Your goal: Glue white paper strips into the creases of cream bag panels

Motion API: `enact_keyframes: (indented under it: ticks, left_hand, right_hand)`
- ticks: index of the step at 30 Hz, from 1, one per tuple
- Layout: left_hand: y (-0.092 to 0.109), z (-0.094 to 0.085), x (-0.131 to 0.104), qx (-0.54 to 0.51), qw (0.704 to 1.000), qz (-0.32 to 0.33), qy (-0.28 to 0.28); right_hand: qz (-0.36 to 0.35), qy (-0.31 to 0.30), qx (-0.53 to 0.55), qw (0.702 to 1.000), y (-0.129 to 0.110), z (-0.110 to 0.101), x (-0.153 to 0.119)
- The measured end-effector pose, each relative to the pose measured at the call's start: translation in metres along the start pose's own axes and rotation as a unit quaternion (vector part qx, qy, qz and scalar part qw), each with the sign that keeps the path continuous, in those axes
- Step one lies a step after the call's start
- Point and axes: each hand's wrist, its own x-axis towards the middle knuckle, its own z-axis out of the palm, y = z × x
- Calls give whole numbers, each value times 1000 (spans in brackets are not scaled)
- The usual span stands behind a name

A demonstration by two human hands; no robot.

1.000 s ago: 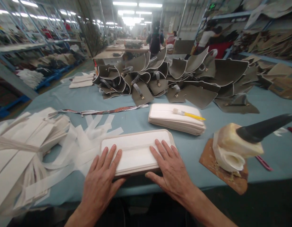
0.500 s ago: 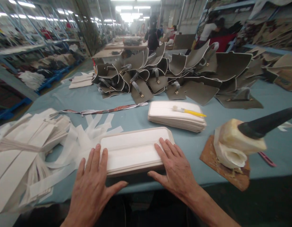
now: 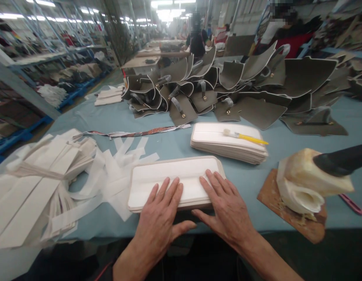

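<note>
2 hands, 2 wht stacks, 1 brush, 1 tub w/ 1 blk handle, 1 brown bd, 1 pink tool, 1 patterned strip

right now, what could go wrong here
Loose strips beside the white panels under the left hand and right hand might get caught underneath. The brush, loose on the farther stack, could slide off if bumped. The brown board seems to overhang the table; a knock might tip it.

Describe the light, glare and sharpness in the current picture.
In the head view, white ceiling tube lights glare into haze; the distant dark-clothed worker is soft, the head pixelated; the near stack of pale, rounded rectangular panels looks clearer.
</note>
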Motion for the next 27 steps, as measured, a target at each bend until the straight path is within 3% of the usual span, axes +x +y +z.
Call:
enact_keyframes:
  ticks: [4, 9, 21, 24, 27]
  left_hand:
    - [-33, -5, -33, 44, 999, -26, 19]
    - [-61, 1, -63, 45, 994, -95, 29]
    - [-68, 11, -70, -79, 984, -148, 58]
    - [-72, 3, -67, -184, 958, -210, 59]
    - [-82, -3, -62, -288, 889, -355, 40]
  right_hand:
    - [8, -9, 0, 1000, -1, -2, 1]
    - [11, -14, 8, 1000, -1, -2, 0]
    - [12, 1, 56, 998, 4, 2, 1]
    - [5, 12, 144, 989, 15, -8, -3]
    - [44, 47, 277, 959, 32, -23, -5]
